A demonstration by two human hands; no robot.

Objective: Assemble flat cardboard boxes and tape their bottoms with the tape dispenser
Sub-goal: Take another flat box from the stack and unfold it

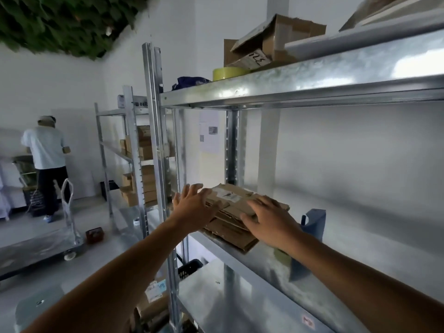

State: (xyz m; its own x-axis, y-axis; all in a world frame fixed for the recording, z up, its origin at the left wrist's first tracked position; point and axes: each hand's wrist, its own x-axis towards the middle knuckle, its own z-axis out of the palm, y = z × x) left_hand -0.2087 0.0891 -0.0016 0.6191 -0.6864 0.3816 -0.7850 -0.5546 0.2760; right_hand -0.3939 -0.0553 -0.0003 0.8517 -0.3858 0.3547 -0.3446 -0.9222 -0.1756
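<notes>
Left hand: my left hand (195,207) is wide, fingers straight and spread, lying on the left end of the flat cardboard stack (231,213); it grips nothing.
Right hand: my right hand (269,223) is flat too, fingers straight and together, palm down on the near right part of the top sheet.
Stack place: it sits on the middle shelf (269,265) of the steel rack, near the left upright and between my two hands.
Stack lie: the sheets lie flat, broad faces up. Their long axis seems to run from the shelf's front lip toward the back wall, though my hands cover too much for me to be sure.
Stack look: brown, creased, worn cardboard, the sheets skewed against each other rather than squared. The top one bears a white label. The lowest corners stick out toward me at the front lip.
Beside it: a grey-blue object (312,227) stands upright on the same shelf just right of my right hand; I cannot tell what it is.
Top shelf: a yellow tape roll (228,73), an open box (276,42) and a dark blue bag (189,82).
Far left: another person (45,150) stands with their back to me, beyond a platform cart (69,236).
</notes>
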